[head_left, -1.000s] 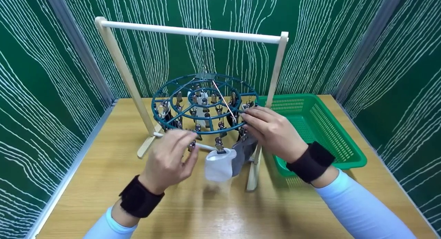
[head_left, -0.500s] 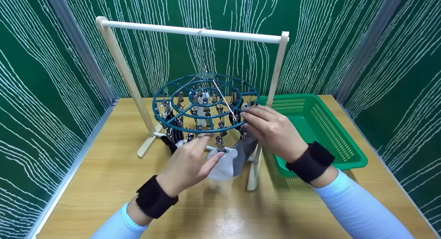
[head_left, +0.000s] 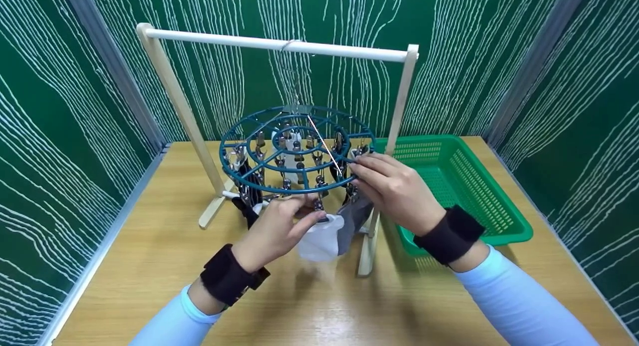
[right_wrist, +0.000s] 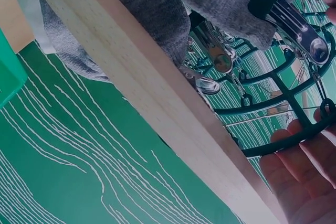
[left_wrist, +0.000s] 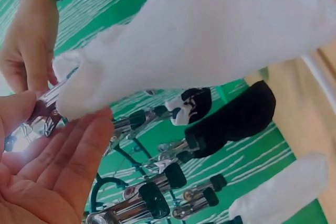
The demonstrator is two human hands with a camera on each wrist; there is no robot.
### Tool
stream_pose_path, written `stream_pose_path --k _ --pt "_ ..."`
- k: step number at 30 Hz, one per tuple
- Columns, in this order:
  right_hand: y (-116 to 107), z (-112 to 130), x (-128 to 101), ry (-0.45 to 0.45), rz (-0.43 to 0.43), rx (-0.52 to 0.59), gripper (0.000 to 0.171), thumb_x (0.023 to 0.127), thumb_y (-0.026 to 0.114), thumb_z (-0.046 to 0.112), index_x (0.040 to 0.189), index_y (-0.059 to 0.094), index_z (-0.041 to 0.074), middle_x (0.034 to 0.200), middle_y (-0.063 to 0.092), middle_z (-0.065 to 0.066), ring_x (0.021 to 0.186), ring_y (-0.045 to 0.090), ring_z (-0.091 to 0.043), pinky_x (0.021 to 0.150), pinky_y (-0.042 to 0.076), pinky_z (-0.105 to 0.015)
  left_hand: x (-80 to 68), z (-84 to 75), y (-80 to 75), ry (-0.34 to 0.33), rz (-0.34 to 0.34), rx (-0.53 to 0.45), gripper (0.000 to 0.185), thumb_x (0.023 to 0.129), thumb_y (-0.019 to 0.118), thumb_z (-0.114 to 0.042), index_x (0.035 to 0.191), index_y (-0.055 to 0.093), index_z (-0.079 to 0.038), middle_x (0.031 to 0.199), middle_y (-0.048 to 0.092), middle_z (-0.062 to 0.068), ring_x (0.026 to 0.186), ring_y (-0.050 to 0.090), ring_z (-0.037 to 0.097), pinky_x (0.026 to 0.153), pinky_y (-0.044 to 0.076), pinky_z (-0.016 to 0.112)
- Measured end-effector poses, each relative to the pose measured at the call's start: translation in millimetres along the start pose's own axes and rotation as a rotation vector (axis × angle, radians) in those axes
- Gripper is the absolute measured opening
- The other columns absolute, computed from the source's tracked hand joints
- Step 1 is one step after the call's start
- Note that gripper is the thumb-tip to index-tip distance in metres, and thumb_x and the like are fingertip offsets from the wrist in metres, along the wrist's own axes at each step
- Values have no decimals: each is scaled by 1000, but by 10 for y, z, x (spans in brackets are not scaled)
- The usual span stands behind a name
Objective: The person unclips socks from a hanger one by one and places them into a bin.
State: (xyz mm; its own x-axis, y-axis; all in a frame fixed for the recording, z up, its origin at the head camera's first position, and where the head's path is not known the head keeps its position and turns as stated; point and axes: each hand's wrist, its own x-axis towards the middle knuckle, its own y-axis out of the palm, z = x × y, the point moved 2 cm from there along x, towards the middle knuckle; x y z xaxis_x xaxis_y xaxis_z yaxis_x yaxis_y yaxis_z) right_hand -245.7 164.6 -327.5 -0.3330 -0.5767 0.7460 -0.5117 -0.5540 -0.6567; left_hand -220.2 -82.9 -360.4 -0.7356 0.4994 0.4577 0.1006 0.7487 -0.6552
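A round teal clip hanger (head_left: 269, 131) hangs from a wooden rack (head_left: 279, 45). At its front rim a white sock (head_left: 319, 241) and a grey sock (head_left: 355, 218) hang from metal clips. My left hand (head_left: 312, 212) pinches the clip (left_wrist: 44, 111) that holds the white sock (left_wrist: 199, 40), thumb on one side and fingers on the other. My right hand (head_left: 357, 172) grips the hanger's rim (right_wrist: 294, 140) just above the grey sock (right_wrist: 157, 19), its fingers curled round the rim. A black sock (head_left: 249, 206) hangs at the left side.
A green plastic basket (head_left: 499, 211) stands on the wooden table (head_left: 164, 266) to the right of the rack. The rack's right post (right_wrist: 157, 108) and foot stand just behind the socks. Green patterned walls close in the table on three sides.
My left hand has moved right and up from below the hanger's front-left rim to the clip of the white sock. The right hand has stayed on the rim.
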Motion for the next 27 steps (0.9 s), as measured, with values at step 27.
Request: stream_pose_path --k 27 --pt "-79 253 -373 121 -110 78 46 91 89 19 126 72 -7 113 78 -23 99 77 -36 83 68 -47 65 -35 -16 -25 -59 -27 16 105 73 -11 113 76 2 105 82 15 96 81 25 87 68 37"
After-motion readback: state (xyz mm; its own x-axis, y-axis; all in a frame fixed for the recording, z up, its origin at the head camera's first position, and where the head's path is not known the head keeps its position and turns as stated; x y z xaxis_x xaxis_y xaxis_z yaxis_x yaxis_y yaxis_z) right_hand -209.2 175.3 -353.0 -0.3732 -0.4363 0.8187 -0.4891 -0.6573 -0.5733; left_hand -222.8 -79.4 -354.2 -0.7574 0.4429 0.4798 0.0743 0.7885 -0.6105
